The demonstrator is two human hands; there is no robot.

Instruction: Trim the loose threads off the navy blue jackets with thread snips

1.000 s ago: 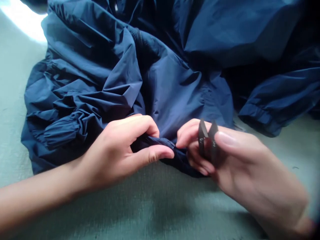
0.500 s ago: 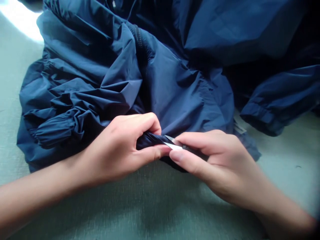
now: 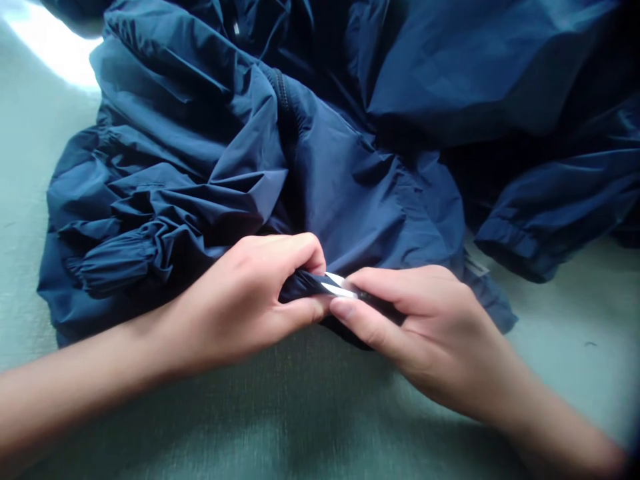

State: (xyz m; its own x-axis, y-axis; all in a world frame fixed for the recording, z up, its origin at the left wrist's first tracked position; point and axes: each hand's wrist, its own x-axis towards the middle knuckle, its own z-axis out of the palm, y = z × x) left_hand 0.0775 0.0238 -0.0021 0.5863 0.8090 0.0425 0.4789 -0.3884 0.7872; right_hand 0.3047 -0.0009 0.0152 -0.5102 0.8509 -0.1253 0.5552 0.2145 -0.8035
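A crumpled navy blue jacket (image 3: pixel 325 153) lies spread over a pale green table (image 3: pixel 280 413). My left hand (image 3: pixel 250 300) is closed, pinching a bunched fold of the jacket's hem between thumb and fingers. My right hand (image 3: pixel 430 333) is closed round small thread snips (image 3: pixel 340 288). Their bright metal blades point left and touch the pinched fold right beside my left thumb. Most of the snips' dark body is hidden inside my right hand.
A gathered elastic cuff (image 3: pixel 107 263) of one sleeve lies at the left. Another sleeve's cuff (image 3: pixel 505 243) rests at the right. A zipper line (image 3: pixel 281 87) runs up the jacket's middle. A small white label (image 3: pixel 475 265) peeks out near the right hem.
My right hand turned the snips from upright, blades up, to lying flat and brought the blades left against the fold held by my left hand. My left hand kept its pinch.
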